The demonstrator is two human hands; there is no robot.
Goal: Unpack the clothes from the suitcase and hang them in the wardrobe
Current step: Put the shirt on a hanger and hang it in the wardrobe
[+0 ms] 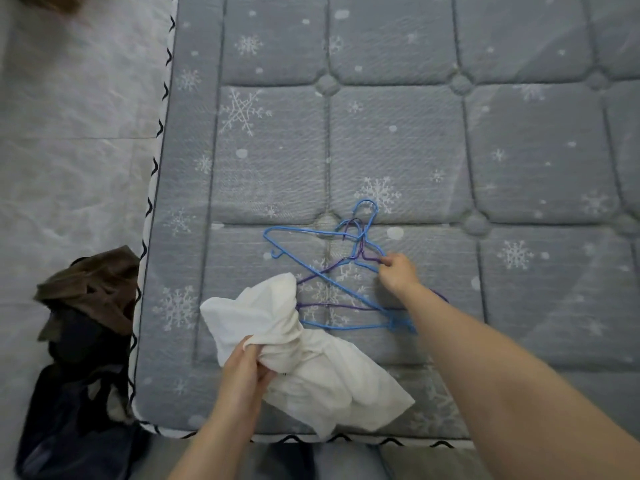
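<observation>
Left hand [247, 362] grips the crumpled white cotton garment [294, 355]; right hand [398, 271], at two o'clock, pinches one tangled purple wire hanger [332, 268] and should lift it clear of the blue wire hangers [311, 233].

A bedroom in a home, seen from the foot of a bare bed.

A quilted grey mattress [398, 133] printed with white snowflakes fills most of the view, with no sheet on it, its edge trimmed in white piping with a black zigzag. Thin wire hangers [332, 271] in blue and purple lie tangled on it beside a crumpled white garment [304, 362]. Pale marbled floor tiles [76, 133] run alongside the bed, where a dark open suitcase [69, 410] holds loose brown and dark clothes [93, 285].
</observation>
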